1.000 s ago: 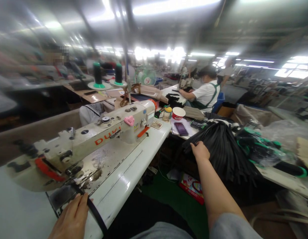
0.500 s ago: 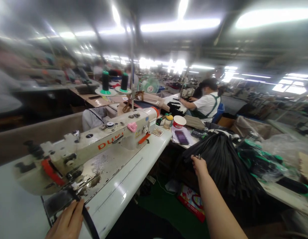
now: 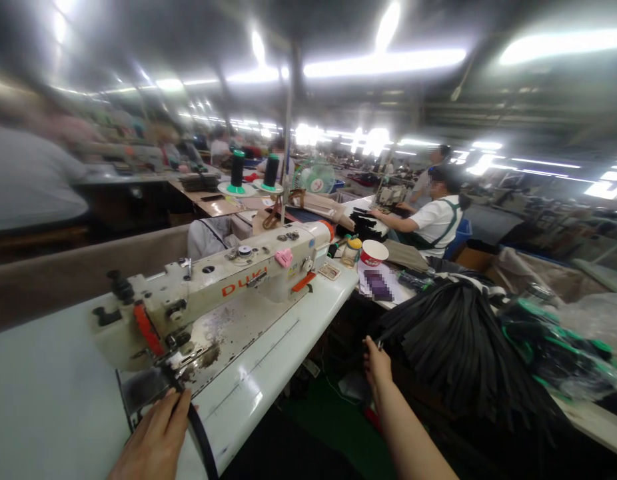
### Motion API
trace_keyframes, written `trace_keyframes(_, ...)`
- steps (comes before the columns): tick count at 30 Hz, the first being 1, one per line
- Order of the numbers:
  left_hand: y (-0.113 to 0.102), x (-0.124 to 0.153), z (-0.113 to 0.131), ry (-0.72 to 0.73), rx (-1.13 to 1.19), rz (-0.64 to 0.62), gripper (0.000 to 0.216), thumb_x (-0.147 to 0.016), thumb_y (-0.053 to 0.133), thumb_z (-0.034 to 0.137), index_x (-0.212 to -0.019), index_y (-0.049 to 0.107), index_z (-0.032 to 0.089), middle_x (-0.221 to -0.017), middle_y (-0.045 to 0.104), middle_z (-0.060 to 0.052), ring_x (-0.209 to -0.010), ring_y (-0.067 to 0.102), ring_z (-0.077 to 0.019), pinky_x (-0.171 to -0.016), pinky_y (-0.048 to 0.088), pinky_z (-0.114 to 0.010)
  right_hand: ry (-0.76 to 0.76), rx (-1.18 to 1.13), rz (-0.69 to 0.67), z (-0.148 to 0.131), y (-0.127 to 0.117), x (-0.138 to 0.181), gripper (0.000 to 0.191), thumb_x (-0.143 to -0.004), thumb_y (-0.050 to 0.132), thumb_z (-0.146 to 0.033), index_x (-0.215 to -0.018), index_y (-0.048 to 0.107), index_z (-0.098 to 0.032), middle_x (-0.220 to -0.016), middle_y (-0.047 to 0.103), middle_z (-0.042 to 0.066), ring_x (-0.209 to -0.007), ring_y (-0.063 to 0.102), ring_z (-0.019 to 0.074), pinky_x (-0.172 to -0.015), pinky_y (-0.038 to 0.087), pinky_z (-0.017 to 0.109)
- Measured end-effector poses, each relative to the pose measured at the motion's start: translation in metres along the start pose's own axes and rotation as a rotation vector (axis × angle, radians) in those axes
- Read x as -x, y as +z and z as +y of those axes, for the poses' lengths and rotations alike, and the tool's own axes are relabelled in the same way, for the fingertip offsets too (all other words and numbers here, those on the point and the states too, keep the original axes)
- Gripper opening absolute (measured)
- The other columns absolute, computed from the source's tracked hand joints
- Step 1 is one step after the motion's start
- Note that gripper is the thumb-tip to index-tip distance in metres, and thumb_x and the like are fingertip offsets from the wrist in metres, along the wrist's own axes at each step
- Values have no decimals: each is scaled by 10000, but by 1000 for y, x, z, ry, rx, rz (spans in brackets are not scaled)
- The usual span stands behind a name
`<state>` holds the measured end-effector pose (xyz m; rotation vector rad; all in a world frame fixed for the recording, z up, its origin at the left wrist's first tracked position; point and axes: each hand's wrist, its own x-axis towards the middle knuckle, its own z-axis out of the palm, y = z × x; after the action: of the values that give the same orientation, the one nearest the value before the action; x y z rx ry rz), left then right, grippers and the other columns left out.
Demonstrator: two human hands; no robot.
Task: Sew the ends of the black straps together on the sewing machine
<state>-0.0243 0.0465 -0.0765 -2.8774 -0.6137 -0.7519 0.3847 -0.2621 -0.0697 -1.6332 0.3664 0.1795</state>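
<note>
A cream sewing machine (image 3: 223, 290) stands on a white table (image 3: 268, 373). My left hand (image 3: 156, 443) lies at the table's near edge, fingers pressed on a black strap (image 3: 201, 440) that runs from under the machine's needle end and over the edge. My right hand (image 3: 377, 365) reaches to the right, fingers closed at the edge of a heap of black straps (image 3: 458, 347) draped over a side table; what it grips there is too small to make out.
A red paper cup (image 3: 373, 253), a small jar (image 3: 353, 250) and papers sit past the machine. Two dark thread cones (image 3: 253, 171) stand behind. Green-trimmed items in plastic (image 3: 548, 340) lie right. A person in a white shirt (image 3: 436, 220) works at another machine.
The view has swung left and down, so everything sits further right in the picture. My right hand has drawn back from the top of the black heap to its near edge. My left hand stays on the strap.
</note>
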Motion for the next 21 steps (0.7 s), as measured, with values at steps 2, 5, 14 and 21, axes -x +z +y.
trace_keyframes(2, 1, 1, 2, 1, -38, -6, 650, -824, 431, 41, -1451, 563, 146, -1452, 588, -175, -1300, 601, -318, -1099, 518, -460, -54, -17, 15, -7, -2, -8, 579, -781, 629, -717, -1005, 643, -183, -482, 395, -108, -376, 331, 82, -409, 201, 213)
trace_keyframes(5, 4, 2, 7, -21, -82, -22, 649, -859, 382, -12, -1466, 558, 135, -1501, 552, -180, -1333, 587, -305, -1127, 504, -449, -63, 21, -80, 15, 6, 14, 627, -637, 738, -731, -912, 680, -170, -474, 451, -78, -392, 374, 94, -419, 232, 229)
trace_keyframes(14, 1, -3, 16, -86, -98, -2, 643, -869, 379, -49, -1441, 594, 151, -1475, 587, -151, -1338, 587, -290, -1171, 488, -453, -23, 98, -173, 47, 10, 36, 596, -606, 744, -704, -860, 675, -169, -484, 488, -56, -347, 314, 80, -394, 193, 230)
trace_keyframes(21, -2, -5, 18, -96, -116, 11, 662, -864, 396, -65, -1441, 588, 195, -1476, 603, -110, -1327, 613, -262, -1119, 545, -404, -155, 111, -164, 21, 12, 25, 657, -531, 798, -747, -825, 710, -167, -520, 562, -28, -418, 435, 117, -410, 302, 247)
